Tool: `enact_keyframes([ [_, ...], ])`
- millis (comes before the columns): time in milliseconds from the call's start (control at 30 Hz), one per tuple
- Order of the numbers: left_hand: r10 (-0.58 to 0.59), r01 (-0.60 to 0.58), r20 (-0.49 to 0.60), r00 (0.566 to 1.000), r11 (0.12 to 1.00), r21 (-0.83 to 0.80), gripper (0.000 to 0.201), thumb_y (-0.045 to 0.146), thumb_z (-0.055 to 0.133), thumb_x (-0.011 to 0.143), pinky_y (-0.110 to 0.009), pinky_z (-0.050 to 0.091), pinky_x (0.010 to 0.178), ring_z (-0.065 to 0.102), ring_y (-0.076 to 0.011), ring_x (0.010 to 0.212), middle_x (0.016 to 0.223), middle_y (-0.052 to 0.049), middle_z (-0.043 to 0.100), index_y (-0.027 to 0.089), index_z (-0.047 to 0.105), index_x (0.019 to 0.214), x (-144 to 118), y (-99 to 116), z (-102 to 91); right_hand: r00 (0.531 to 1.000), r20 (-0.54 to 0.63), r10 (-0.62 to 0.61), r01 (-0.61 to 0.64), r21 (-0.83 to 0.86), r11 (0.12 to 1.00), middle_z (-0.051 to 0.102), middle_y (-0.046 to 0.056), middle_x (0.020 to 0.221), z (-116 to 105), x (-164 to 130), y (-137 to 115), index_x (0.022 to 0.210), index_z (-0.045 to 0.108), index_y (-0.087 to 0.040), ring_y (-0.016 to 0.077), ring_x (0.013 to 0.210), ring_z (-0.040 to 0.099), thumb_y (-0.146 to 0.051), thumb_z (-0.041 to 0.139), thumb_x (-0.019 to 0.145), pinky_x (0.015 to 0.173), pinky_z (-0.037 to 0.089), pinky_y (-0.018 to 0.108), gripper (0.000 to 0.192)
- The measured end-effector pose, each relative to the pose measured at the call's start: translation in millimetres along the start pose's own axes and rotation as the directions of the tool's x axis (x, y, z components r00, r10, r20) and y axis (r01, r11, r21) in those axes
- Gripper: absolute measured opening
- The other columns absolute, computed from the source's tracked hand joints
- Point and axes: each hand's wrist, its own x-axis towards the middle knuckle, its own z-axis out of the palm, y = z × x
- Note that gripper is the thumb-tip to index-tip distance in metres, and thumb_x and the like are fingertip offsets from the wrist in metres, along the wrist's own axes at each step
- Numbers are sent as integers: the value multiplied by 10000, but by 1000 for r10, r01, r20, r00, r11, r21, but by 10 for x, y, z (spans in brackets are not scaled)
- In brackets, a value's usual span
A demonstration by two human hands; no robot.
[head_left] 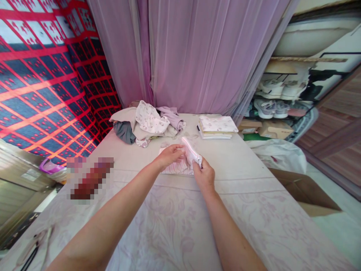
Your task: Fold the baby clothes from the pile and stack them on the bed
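A small pale pink garment [180, 167] lies on the bed [175, 222] in front of me, partly folded. My left hand [169, 154] rests on its upper left part, fingers pinching the cloth. My right hand [203, 174] grips the garment's right edge and lifts a fold of it [190, 149] up and over toward the left hand. Beyond it lies a heap of unfolded clothes [148, 126], grey, beige and white with a print. To the right of the heap stands a small stack of folded clothes [217, 127].
A mauve curtain [197, 56] hangs behind the bed. A red and blue checked cloth [42, 75] covers the left wall. Right of the bed are a cardboard box [304, 188], a white bag [278, 154] and shelves with shoes [272, 107].
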Motion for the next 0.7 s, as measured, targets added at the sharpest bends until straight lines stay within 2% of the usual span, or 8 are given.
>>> enact_keyframes([
  [67,90,-78,-28,996,953,294,336,278,595,820,-308,488,903,628,-179,994,1125,-76,664,170,599,1137,-18,-125,17,987,-72,142,-140,30,990,716,42,894,-28,23,27,1119,626,-210,216,817,645,-399,505,783,735,500,302,404],
  [100,136,-116,-13,991,887,446,338,276,619,796,-321,464,945,611,-198,1037,1148,-77,657,174,614,1119,-37,-191,37,978,-101,183,-179,46,983,713,42,887,-38,33,35,1128,616,-204,218,810,641,-396,520,760,728,497,305,426],
  [167,211,-197,63,975,708,679,349,277,638,775,-342,423,996,580,-231,1100,1184,-82,640,187,624,1112,-87,-305,100,967,-137,213,-203,84,976,707,48,929,-57,50,40,1155,591,-199,221,843,636,-374,543,723,753,491,314,469],
  [233,250,-244,124,960,539,806,332,271,610,795,-358,412,1003,560,-250,1129,1200,-100,624,182,615,1115,-138,-381,174,965,-151,213,-193,137,972,699,56,986,-72,64,39,1176,571,-201,217,888,631,-357,553,710,788,485,318,492],
  [333,259,-239,140,956,405,883,302,270,561,835,-360,429,973,557,-256,1126,1199,-122,610,164,589,1116,-178,-424,257,958,-158,240,-197,248,949,691,73,1009,-80,92,68,1151,573,-181,212,900,632,-393,586,706,803,485,325,493],
  [467,236,-230,151,960,358,905,287,248,506,871,-330,442,948,572,-232,1113,1201,-99,613,183,559,1146,-168,-417,274,936,-173,307,-231,357,905,700,91,941,-69,154,235,1004,609,-150,206,832,639,-455,589,710,762,498,322,424],
  [567,209,-235,174,962,315,920,262,192,461,889,-318,454,927,588,-221,1100,1179,-95,629,190,561,1131,-163,-385,250,904,-198,379,-294,355,887,703,91,912,-96,202,410,979,609,-151,212,811,641,-394,587,674,729,504,319,391],
  [700,187,-257,213,959,260,931,216,174,453,898,-347,463,920,604,-247,1074,1104,-133,653,155,578,1074,-168,-335,196,868,-240,435,-367,282,887,695,66,866,-197,225,553,1042,585,-157,206,737,637,-297,588,596,680,502,302,468],
])
